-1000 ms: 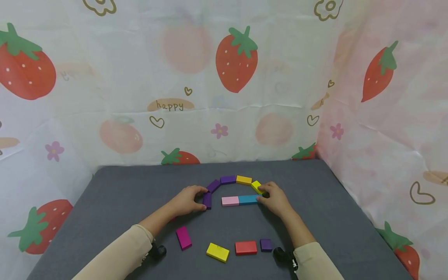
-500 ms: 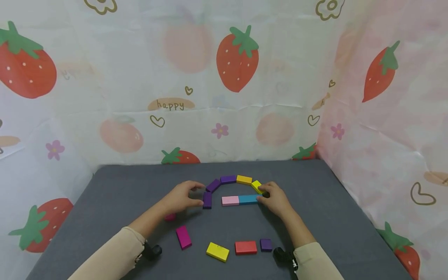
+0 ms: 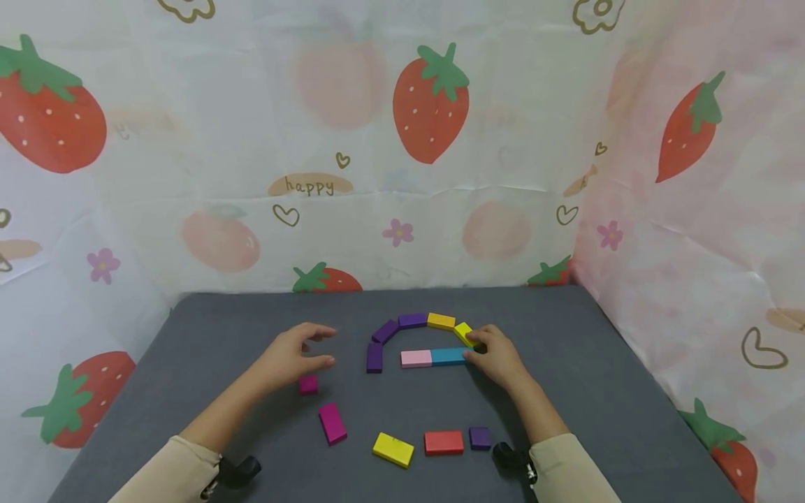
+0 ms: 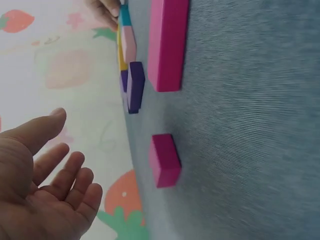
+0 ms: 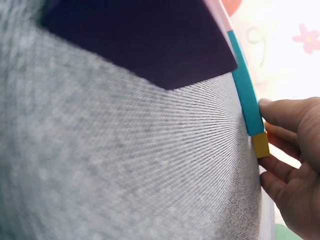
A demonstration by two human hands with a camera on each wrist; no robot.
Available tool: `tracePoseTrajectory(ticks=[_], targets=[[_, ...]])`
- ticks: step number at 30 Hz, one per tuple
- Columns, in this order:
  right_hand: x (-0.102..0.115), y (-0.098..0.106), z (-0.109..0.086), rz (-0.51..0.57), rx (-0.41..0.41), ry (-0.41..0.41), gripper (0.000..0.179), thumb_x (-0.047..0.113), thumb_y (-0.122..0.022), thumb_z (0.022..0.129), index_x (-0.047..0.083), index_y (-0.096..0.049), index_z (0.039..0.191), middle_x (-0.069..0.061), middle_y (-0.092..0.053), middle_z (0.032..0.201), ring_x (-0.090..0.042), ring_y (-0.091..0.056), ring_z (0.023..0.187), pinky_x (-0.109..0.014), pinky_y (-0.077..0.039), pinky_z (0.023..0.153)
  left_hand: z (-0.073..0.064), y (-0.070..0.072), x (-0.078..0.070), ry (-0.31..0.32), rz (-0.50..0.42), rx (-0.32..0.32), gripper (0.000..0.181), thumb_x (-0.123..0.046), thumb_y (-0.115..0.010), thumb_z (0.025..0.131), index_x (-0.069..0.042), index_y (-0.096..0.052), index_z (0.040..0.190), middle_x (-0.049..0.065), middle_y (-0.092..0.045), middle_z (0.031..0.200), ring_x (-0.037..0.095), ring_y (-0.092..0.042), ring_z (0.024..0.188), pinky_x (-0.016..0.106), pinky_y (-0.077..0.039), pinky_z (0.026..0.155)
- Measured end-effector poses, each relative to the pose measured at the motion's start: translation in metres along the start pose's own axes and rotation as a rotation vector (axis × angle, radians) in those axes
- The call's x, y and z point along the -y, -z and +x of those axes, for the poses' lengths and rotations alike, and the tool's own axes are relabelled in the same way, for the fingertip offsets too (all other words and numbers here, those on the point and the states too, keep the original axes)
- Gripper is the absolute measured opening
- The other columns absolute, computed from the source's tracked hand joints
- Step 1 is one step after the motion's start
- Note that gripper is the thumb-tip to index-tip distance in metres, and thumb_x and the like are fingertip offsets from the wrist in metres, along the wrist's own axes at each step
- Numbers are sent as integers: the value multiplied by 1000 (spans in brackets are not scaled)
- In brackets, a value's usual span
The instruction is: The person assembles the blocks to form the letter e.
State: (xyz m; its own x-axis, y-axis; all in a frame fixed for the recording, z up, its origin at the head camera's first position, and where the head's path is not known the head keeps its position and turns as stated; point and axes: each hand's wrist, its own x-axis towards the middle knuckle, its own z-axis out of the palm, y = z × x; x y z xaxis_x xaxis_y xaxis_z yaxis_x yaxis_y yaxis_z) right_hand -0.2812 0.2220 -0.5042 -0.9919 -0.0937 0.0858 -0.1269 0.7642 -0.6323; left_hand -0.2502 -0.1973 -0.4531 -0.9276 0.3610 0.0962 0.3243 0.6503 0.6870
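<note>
My left hand (image 3: 289, 360) hovers left of an arch of blocks, fingers spread and holding nothing. Nearest to it are a small magenta block (image 3: 308, 385) and the upright purple block (image 3: 374, 358) at the arch's left foot. Two more purple blocks (image 3: 412, 321), an orange block (image 3: 441, 321) and a yellow block (image 3: 464, 333) continue the curve. At its right end my right hand (image 3: 501, 358) pinches a mustard-yellow block (image 5: 260, 145), its thumb by the blue block (image 3: 448, 357). A pink block (image 3: 416, 359) adjoins the blue one. My right fingers partly hide the arch's right foot.
Toward the front of the grey tabletop (image 3: 597, 391) lie a long magenta block (image 3: 332, 423), a yellow block (image 3: 393, 450), a red block (image 3: 443, 443) and a small purple block (image 3: 480, 438). A strawberry-print cloth (image 3: 352, 237) stands behind and at the sides.
My left hand has let go of the purple block at the arch's left foot and drawn back to the left, uncovering the small magenta block. The right hand has stayed in place.
</note>
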Motion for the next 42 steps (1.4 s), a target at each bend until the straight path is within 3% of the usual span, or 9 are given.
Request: tracePoseTrajectory(ticks=[9, 14, 25, 35, 42], targets=[[0, 0, -1, 4, 4, 1, 41, 18, -76, 94, 3, -68, 132, -13, -58, 132, -34, -57, 122, -53, -47, 104, -29, 4, 20, 30, 18, -47, 48, -26, -79, 92, -8, -65, 134, 10, -63, 131, 32, -58, 121, 51, -50, 97], [1, 3, -1, 11, 6, 12, 42, 19, -75, 94, 2, -67, 132, -13, -58, 132, -36, -57, 124, -53, -46, 104, -37, 3, 33, 47, 32, -45, 48, -27, -79, 92, -6, -66, 133, 11, -64, 128, 32, -58, 118, 51, -51, 94], [1, 3, -3, 11, 14, 17, 43, 20, -75, 95, 3, -67, 133, -13, -58, 132, -36, -57, 123, -54, -47, 102, -37, -5, 50, 84, 27, 0, 47, -28, -84, 85, -7, -71, 126, 9, -67, 123, 31, -61, 116, 54, -48, 101], [-1, 1, -2, 20, 9, 12, 42, 19, -75, 95, 4, -67, 133, -11, -58, 132, -35, -57, 123, -53, -47, 102, -33, -10, 54, 123, 45, 23, 40, -27, -86, 83, -15, -75, 120, 3, -67, 115, 20, -59, 103, 43, -48, 91], [-1, 1, -2, 17, 5, 17, 42, 19, -75, 95, 4, -67, 133, -11, -58, 131, -35, -57, 122, -53, -48, 102, -32, -11, 53, 126, 57, 29, 37, -26, -86, 84, -15, -75, 118, 3, -67, 114, 19, -58, 101, 44, -48, 90]])
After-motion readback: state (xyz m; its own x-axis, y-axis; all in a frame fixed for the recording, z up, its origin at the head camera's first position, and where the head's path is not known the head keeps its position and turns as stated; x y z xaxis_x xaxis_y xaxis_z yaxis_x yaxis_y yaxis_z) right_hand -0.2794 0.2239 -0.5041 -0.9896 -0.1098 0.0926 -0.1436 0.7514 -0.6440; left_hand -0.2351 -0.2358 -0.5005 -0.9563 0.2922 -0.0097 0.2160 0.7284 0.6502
